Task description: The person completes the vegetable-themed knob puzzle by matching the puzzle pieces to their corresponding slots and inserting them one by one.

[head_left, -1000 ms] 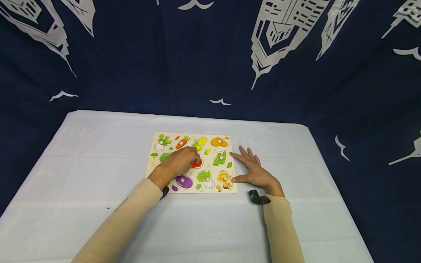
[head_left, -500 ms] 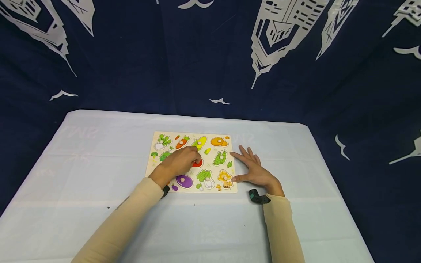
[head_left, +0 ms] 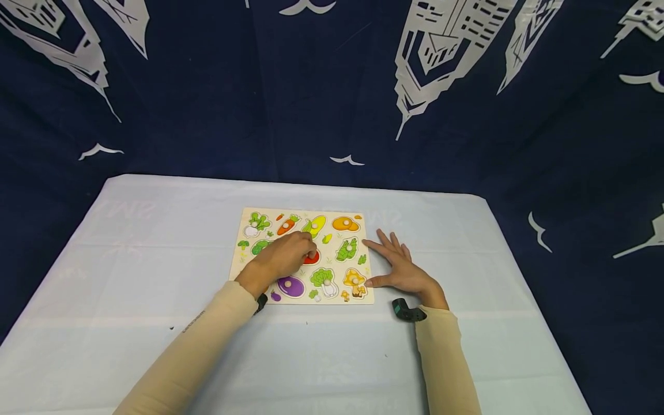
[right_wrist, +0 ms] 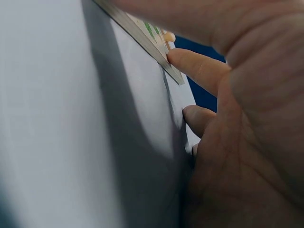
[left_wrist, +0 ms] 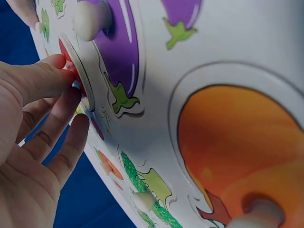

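Observation:
A wooden knob puzzle board (head_left: 238,262) with vegetable pictures lies flat near the middle of the table. My left hand (head_left: 282,256) reaches over its centre and pinches the red tomato piece (head_left: 312,258) between thumb and index finger. In the left wrist view, the pale edge of that tomato piece (left_wrist: 65,50) shows beside the fingertips, and the knob is hidden by them. At the board's right edge, my right hand (head_left: 402,271) has its fingers spread, with index fingertip and thumb touching the edge. The right wrist view shows the index fingertip against the board's side (right_wrist: 142,40).
Around the tomato sit other knobbed pieces, among them an eggplant (head_left: 290,286), a cabbage (head_left: 324,282), a mushroom (head_left: 354,282) and a corn (head_left: 314,225). A white cloth covers the table (head_left: 155,323). Behind it hangs a dark blue curtain (head_left: 207,115) with white prints.

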Available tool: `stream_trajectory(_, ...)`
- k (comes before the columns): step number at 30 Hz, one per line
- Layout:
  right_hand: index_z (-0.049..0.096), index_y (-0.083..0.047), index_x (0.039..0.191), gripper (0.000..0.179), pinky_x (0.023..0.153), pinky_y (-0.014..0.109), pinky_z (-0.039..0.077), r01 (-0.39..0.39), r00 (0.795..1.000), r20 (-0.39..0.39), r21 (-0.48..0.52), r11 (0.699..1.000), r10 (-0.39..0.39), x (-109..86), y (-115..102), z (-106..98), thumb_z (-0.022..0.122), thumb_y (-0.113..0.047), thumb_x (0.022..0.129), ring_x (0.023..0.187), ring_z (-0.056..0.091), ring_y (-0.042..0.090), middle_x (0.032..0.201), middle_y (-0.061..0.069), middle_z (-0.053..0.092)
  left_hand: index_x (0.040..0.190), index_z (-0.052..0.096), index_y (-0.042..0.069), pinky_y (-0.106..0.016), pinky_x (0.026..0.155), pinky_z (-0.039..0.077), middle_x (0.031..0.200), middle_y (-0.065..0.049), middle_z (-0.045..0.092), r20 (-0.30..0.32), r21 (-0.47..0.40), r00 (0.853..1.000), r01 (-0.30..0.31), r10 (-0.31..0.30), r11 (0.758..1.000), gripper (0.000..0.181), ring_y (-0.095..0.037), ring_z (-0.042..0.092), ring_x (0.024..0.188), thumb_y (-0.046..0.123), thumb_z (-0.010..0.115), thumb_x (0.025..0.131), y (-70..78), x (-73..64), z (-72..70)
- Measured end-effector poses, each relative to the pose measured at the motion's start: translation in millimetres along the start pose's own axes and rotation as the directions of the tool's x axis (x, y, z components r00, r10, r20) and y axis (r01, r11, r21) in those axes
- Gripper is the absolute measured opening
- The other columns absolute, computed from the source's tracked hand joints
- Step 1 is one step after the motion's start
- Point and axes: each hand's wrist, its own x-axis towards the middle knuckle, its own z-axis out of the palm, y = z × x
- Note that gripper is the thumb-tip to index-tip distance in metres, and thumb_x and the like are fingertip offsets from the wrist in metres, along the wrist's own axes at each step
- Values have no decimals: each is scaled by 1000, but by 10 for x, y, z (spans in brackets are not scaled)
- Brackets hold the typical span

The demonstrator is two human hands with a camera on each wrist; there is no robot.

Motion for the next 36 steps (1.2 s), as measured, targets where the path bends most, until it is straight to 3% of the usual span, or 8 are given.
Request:
stream_trajectory(14, 37, -26, 156, 99, 121, 62, -11, 0, 1000, 6, 3, 1000, 0, 23, -21, 1, 89, -39, 72, 155, -15, 34, 170, 9, 2, 101, 74, 11, -29, 90, 55, 102, -2, 66, -19, 21, 1000, 8, -8, 1000, 23, -16, 61, 94, -5, 59, 95, -32, -25, 55)
stream_trajectory(21, 38, -26, 155, 99, 120, 63, -12, 16, 1000, 11, 10, 1000, -16, 50, -5, 15, 89, -39, 72, 155, -15, 35, 170, 11, 2, 130, 67, 13, -38, 108, 49, 127, -3, 68, -73, -37, 995, 62, -64, 997, 33, -21, 61, 122, 6, 57, 99, -97, -157, 56)
stream_trajectory(24, 38, -26, 155, 99, 120, 63, -12, 22, 1000, 10, 6, 1000, -22, 69, 4, 23, 89, -39, 72, 155, -14, 36, 170, 11, 3, 135, 63, 13, -42, 110, 47, 132, -4, 66, -122, -45, 988, 89, -94, 995, 38, -24, 59, 127, 7, 56, 99, -136, -237, 6)
stream_trajectory(29, 37, -27, 156, 97, 121, 62, -11, 5, 1000, 8, 6, 1000, -5, 59, 30, 21, 86, -44, 75, 156, -14, 33, 170, 9, 4, 140, 59, 13, -49, 111, 44, 133, -8, 65, -241, -20, 961, 138, -139, 990, 44, -29, 57, 129, 4, 59, 97, -209, -433, -122)
stream_trajectory(36, 30, -22, 159, 86, 122, 65, 1, -54, 996, -74, 39, 998, 56, -29, -37, -44, 74, -44, 89, 156, -3, 37, 170, 10, 7, 144, 52, 8, -54, 107, 45, 139, -14, 61, -412, -36, 888, 210, -206, 977, 47, -33, 54, 130, 3, 51, 98, -358, -795, -269)
